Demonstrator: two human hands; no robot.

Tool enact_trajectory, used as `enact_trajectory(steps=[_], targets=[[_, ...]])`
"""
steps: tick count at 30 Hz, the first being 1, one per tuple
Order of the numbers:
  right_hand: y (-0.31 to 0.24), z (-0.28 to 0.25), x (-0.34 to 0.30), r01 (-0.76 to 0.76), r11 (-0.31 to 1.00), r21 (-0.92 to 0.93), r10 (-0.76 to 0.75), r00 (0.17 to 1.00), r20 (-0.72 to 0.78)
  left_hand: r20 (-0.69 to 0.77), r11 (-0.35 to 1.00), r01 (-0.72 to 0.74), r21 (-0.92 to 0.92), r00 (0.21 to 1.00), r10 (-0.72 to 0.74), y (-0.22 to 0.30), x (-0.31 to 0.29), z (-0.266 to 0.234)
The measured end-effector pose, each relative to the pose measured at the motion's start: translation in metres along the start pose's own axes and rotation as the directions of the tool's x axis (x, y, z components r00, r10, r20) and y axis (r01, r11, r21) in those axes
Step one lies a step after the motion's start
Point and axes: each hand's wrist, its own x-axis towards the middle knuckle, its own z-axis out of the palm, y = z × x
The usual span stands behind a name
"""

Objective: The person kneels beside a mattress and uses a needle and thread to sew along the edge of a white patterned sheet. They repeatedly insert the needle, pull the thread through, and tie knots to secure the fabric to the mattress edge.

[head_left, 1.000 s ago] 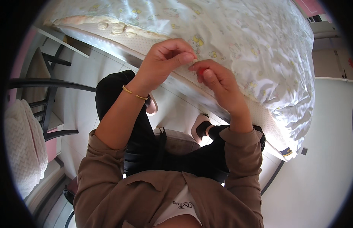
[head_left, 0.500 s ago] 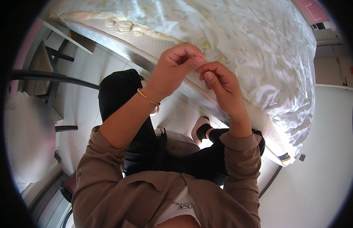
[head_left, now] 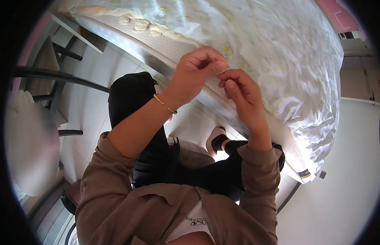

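My left hand (head_left: 198, 72) is closed in a pinch, with thumb and index tips pressed together. Close beside it, my right hand (head_left: 246, 96) has its fingers curled and its thumb bent toward the index finger. The fingertips of both hands almost meet above the edge of the bed. A faint thin line shows near the right fingertips, too fine to name; what either hand pinches cannot be made out. On my left wrist sits a gold bangle (head_left: 159, 99). Beneath and beyond the hands lie a white patterned quilt (head_left: 276, 53) and a dotted mattress (head_left: 161, 43).
I sit on a grey checked stool (head_left: 194, 154), knees against the bed side. To the left stand a dark chair frame (head_left: 67, 78) and a blurred white rounded thing (head_left: 32, 151). A pale cabinet (head_left: 357, 83) and a white wall (head_left: 349, 163) are at the right.
The whole view has shifted slightly, so bed and hands both sit a little farther right and lower. The hands stay close together in nearly the same pinching pose.
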Motion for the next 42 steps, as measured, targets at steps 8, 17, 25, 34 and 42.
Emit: enact_trajectory(steps=[8,17,25,34,42], targets=[[0.002,0.006,0.002,0.055,0.989,-0.138,-0.078,0.983,-0.166,-0.079,0.998,0.045,-0.036,0.996,-0.048,-0.009,-0.008,0.006],[-0.006,0.005,0.004,-0.009,0.914,-0.405,-0.104,0.961,-0.257,-0.124,0.965,0.263,0.027,0.958,-0.257,-0.002,-0.008,-0.002],[-0.018,-0.006,0.015,-0.079,0.841,-0.535,-0.087,0.957,-0.278,-0.357,0.91,0.414,0.027,0.854,-0.379,0.021,0.007,-0.053],[-0.031,0.013,0.045,-0.047,0.693,-0.72,-0.12,0.977,-0.179,-0.286,0.855,0.301,-0.423,0.851,-0.441,0.014,0.032,-0.051],[-0.032,0.022,0.058,-0.042,0.64,-0.767,-0.132,0.977,-0.164,-0.382,0.957,0.26,-0.129,0.878,-0.29,0.015,0.037,-0.073]])
